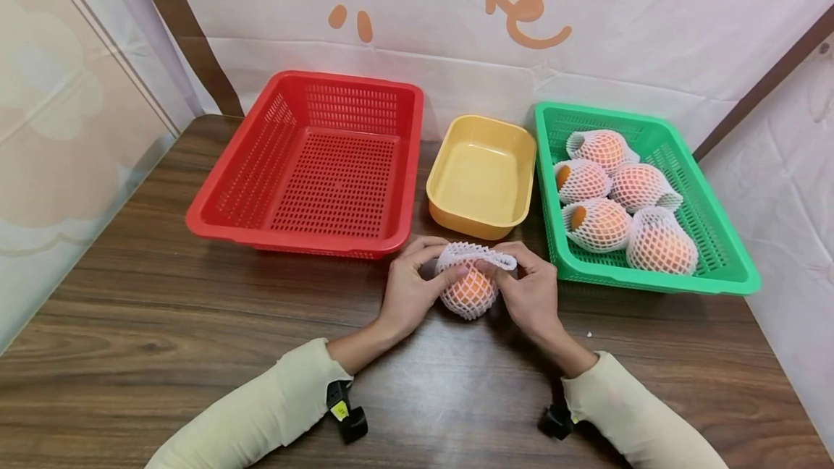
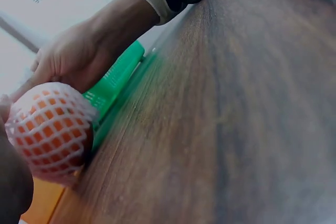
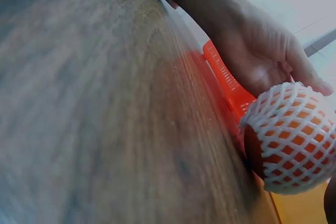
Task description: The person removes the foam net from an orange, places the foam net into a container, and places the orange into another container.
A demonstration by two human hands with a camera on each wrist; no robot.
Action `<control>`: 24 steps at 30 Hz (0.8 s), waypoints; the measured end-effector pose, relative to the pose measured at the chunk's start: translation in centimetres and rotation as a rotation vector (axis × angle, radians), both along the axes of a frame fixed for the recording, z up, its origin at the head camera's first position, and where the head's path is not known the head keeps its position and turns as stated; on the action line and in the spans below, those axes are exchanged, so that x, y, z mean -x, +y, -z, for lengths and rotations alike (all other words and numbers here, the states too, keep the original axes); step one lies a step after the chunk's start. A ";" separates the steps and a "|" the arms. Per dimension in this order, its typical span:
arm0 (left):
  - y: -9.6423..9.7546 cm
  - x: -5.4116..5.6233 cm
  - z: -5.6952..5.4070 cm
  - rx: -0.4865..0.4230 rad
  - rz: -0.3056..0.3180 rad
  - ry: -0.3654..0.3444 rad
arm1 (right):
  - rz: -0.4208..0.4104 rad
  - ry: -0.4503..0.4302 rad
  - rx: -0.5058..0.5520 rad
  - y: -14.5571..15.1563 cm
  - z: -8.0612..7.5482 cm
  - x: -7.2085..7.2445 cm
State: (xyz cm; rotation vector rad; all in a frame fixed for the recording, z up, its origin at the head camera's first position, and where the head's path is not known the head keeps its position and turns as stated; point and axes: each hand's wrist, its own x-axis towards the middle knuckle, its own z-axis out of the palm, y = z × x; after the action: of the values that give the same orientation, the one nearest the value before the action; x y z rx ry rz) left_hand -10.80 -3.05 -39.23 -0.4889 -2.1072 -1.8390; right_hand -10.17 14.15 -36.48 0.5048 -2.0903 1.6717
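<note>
An orange-coloured round fruit [image 1: 470, 292] in a white foam net sleeve [image 1: 464, 250] is between the two hands, at the middle of the table. My left hand [image 1: 412, 286] grips it from the left, thumb on the net. From the right, my right hand [image 1: 531, 288] pinches the sleeve's gathered upper edge, thumb bent over it. In the left wrist view the netted fruit [image 2: 50, 129] fills the lower left, close to the tabletop. The right wrist view shows a bare patch of the fruit [image 3: 253, 150] at the sleeve's open end.
Behind the hands stand a red perforated basket [image 1: 306, 241] on the left and a yellow tub [image 1: 478, 226] in the middle. A green basket [image 1: 658, 282] on the right holds several netted fruits [image 1: 661, 241]. All stand on a wood-grain table [image 1: 195, 317], before a printed cloth [image 1: 443, 27].
</note>
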 end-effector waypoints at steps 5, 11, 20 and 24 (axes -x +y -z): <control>-0.1 0.0 0.1 0.060 0.011 0.029 | 0.023 0.009 0.006 0.0 -0.1 0.0; 0.1 -0.2 -0.4 -0.047 -0.042 0.106 | -0.047 -0.085 0.019 0.5 -0.4 0.0; 0.4 -1.5 -3.1 -0.071 -0.068 0.154 | -0.238 -0.291 -0.093 2.1 -1.0 0.2; 0.6 -1.6 -3.2 -0.051 -0.086 0.135 | -0.152 -0.282 -0.113 1.9 -1.0 0.1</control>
State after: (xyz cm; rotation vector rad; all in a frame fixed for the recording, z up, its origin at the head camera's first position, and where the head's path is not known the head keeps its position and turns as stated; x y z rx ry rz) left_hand -9.20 -2.49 -35.98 -0.4880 -1.9571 -1.7562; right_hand -10.28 16.00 -35.49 0.4981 -2.4128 1.8068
